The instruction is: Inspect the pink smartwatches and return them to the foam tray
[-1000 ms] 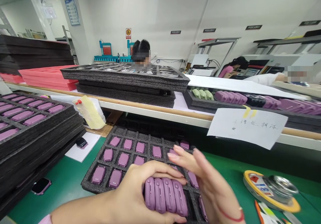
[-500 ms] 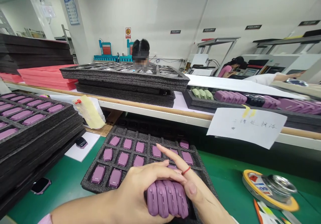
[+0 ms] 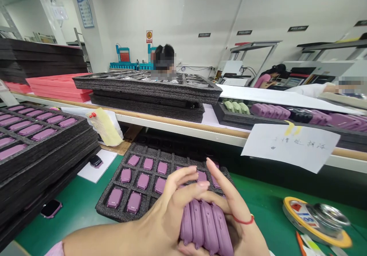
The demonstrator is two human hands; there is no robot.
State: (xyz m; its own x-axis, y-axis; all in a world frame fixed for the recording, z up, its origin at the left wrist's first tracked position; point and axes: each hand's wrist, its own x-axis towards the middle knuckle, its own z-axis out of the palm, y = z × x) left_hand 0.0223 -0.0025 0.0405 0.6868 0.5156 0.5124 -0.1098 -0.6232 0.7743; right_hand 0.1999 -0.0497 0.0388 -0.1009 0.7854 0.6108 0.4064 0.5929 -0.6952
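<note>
Between my two hands is a row of several purple smartwatch cases (image 3: 205, 225), pressed side by side with their edges facing up. My left hand (image 3: 168, 206) closes round the row from the left, its fingers arched over the far end. My right hand (image 3: 248, 231), wearing a thin red band, cups the right side with one finger stretched out forward. Its other fingers are partly hidden behind the cases. Beyond my hands lies a black foam tray (image 3: 107, 210) with more purple cases in its pockets; my hands cover its right part.
Stacked foam trays (image 3: 71, 149) stand at left, near a loose watch (image 3: 51, 208) and a dark watch (image 3: 95, 160) on white paper. At right are a yellow-rimmed tape roll (image 3: 315, 221) and an orange tool (image 3: 300, 242). A shelf (image 3: 172, 125) crosses ahead; a co-worker (image 3: 164, 59) sits behind it.
Both hands and the cases have shifted right and the row has tilted. My right hand has turned outward, moving off the top of the left hand. The view has swung slightly left.
</note>
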